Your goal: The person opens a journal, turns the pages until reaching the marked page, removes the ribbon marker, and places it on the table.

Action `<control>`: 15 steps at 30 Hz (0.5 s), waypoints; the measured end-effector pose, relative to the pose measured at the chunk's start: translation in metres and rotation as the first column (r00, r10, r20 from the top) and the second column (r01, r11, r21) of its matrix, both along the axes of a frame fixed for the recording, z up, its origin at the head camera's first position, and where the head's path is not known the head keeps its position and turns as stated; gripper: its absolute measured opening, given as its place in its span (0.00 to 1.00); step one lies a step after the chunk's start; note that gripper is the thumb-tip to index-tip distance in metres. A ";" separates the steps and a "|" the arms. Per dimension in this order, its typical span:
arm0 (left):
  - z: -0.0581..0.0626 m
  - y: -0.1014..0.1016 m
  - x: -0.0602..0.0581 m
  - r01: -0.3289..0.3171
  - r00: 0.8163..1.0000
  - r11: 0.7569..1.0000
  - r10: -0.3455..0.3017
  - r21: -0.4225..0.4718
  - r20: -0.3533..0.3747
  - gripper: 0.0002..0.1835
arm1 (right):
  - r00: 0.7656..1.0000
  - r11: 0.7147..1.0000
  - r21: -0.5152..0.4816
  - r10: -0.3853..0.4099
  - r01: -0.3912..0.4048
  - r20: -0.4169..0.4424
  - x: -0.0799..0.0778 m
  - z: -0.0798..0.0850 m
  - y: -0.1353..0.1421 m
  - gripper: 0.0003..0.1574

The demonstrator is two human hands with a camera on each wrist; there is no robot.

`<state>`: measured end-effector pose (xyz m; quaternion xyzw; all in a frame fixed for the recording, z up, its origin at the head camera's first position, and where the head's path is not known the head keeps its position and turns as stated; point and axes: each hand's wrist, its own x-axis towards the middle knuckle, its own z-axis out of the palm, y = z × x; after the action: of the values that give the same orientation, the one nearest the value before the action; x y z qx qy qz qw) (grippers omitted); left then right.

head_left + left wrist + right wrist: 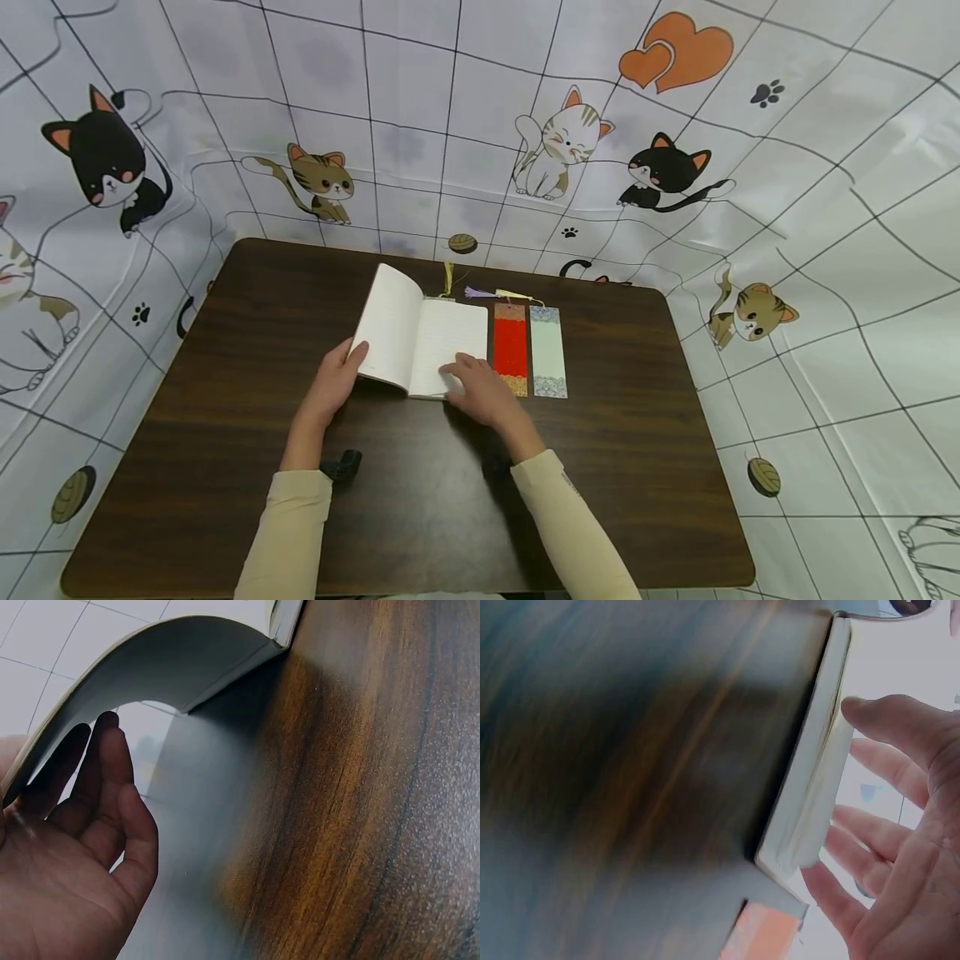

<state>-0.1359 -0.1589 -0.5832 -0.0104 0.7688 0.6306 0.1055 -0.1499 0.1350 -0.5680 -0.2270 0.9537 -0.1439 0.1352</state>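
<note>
An open notebook (453, 329) lies on the table, its left side lifted and curved. My left hand (332, 385) grips that raised side at its outer edge, thumb over the page and fingers behind the shadowed cover (187, 660). On the right-hand page rests my right hand (483, 390); its thumb touches the paper near the lower edge and the other fingers spread across the page in the right wrist view. Beside the notebook lie a red bookmark (510, 342) and a pale green bookmark (548, 350). A yellow tassel (447, 280) sticks out past the notebook's top edge.
The dark wooden table (637, 467) carries everything. A purple tassel (480, 292) and another yellow tassel (517, 295) lie above the two bookmarks. White sheeting with cat drawings (420, 125) hangs behind the table and along its sides.
</note>
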 end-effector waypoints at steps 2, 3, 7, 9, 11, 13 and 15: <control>0.001 0.000 0.000 0.004 1.000 1.000 -0.004 0.001 0.001 0.40 | 0.999 0.999 0.028 0.020 -0.019 -0.027 0.000 0.000 0.001 0.29; 0.001 0.000 0.001 0.006 1.000 1.000 -0.006 0.001 0.002 0.40 | 0.999 0.999 0.045 0.030 -0.028 -0.043 0.000 -0.001 0.001 0.28; 0.002 0.000 0.001 0.007 1.000 1.000 -0.007 0.008 0.008 0.40 | 0.993 0.995 0.087 0.048 -0.039 -0.109 0.002 -0.003 0.001 0.31; 0.003 0.000 0.001 0.009 1.000 1.000 -0.010 0.006 0.011 0.40 | 0.989 0.994 0.103 0.038 -0.023 -0.140 0.003 -0.004 0.001 0.36; 0.003 0.000 0.001 0.014 1.000 1.000 -0.014 0.005 0.014 0.40 | 0.986 0.994 0.112 0.011 0.008 -0.167 0.003 -0.005 0.001 0.43; 0.004 0.000 0.000 0.020 1.000 1.000 -0.020 0.003 0.013 0.40 | 0.981 0.992 0.123 -0.016 0.041 -0.195 0.003 -0.005 0.003 0.49; 0.004 -0.001 0.001 0.026 1.000 1.000 -0.026 0.002 0.009 0.40 | 0.976 0.990 0.119 -0.044 0.071 -0.211 0.003 -0.004 0.005 0.51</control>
<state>-0.1353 -0.1596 -0.5788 -0.0031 0.7678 0.6298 0.1175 -0.1469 0.1402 -0.5722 -0.2042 0.9759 -0.0629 0.0445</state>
